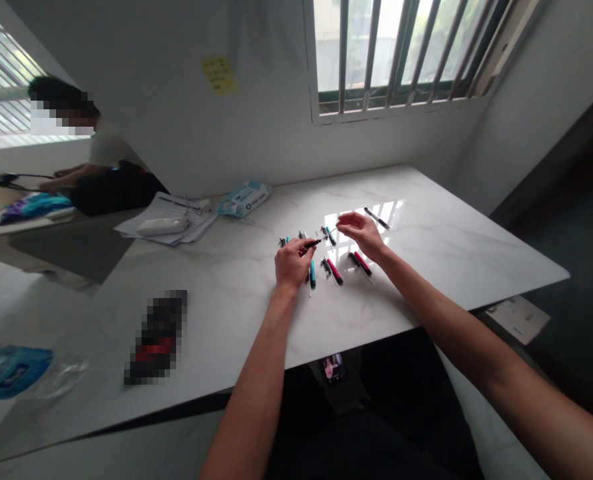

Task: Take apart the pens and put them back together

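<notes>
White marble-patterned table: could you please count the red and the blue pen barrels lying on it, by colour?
Slim red cylindrical pen barrels: 2
Slim teal-blue cylindrical pen barrels: 3
Total: 5 in view; the left hand may hide more.

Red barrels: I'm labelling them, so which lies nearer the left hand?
The left red barrel; the other red barrel lies farther right, nearer the right hand.

Yellow note (219, 75) illegible, bottle (13, 373) cut off left
</notes>
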### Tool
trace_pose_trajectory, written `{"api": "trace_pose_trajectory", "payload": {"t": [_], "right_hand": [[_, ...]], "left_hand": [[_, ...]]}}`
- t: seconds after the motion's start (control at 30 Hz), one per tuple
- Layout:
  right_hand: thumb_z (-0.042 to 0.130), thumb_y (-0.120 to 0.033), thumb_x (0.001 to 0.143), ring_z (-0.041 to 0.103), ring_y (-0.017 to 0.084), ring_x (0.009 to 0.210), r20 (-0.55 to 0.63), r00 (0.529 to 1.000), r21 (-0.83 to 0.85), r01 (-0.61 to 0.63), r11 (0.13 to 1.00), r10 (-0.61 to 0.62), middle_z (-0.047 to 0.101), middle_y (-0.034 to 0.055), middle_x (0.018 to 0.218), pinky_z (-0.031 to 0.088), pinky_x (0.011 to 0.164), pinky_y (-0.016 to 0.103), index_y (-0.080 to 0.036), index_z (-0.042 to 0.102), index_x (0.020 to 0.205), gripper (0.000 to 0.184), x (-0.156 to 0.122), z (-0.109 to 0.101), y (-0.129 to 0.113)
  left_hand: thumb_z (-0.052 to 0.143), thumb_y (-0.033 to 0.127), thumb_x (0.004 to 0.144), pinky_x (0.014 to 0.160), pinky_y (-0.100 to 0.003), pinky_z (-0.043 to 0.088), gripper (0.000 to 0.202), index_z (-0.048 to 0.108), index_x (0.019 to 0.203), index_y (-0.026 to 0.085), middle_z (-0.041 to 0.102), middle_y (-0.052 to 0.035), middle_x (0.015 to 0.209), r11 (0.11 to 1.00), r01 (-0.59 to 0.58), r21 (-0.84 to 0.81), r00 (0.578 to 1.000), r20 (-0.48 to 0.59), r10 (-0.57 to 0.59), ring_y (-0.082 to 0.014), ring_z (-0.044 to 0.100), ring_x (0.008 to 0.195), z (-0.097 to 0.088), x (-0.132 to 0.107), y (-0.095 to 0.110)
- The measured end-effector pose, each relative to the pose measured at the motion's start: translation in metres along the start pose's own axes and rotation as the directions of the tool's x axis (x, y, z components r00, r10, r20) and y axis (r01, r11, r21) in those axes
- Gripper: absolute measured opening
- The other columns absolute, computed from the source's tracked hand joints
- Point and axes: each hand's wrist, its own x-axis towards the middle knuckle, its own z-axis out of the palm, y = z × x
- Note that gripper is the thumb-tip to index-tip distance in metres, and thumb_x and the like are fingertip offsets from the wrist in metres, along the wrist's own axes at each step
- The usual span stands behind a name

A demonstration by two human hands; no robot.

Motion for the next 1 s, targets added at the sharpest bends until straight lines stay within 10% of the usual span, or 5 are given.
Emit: {"api": "trace_pose_trajectory", "payload": {"t": [0.5, 1.0], "right_hand": [[0.096, -0.047, 0.072, 0.071, 0.023, 0.102, 0.368, 0.929, -0.128, 0.009, 0.992, 0.039, 0.076, 0.0049, 0.104, 0.056, 0.091, 0.037, -0.022, 0.079, 0.098, 0.040, -0.015, 0.018, -0.007], [0.090, -0.045, 0.074, 0.070, 0.018, 0.107, 0.033, 0.995, 0.234, -0.096, 0.968, 0.091, 0.079, -0.0013, 0.108, 0.056, 0.094, 0.033, -0.029, 0.069, 0.093, 0.033, -0.004, -0.002, -0.024]], "left_hand": [[0.079, 0.030, 0.091, 0.076, -0.031, 0.066, 0.015, 0.084, 0.102, 0.023, 0.083, -0.0047, 0.100, 0.951, -0.043, -0.307, 0.996, 0.056, 0.063, -0.0171, 0.077, 0.079, 0.006, 0.000, 0.004], [0.076, 0.022, 0.091, 0.081, -0.032, 0.061, 0.013, 0.083, 0.100, 0.026, 0.082, -0.0025, 0.101, 0.978, -0.013, -0.208, 1.000, -0.010, 0.011, -0.0169, 0.074, 0.081, 0.003, 0.002, 0.003]]}}
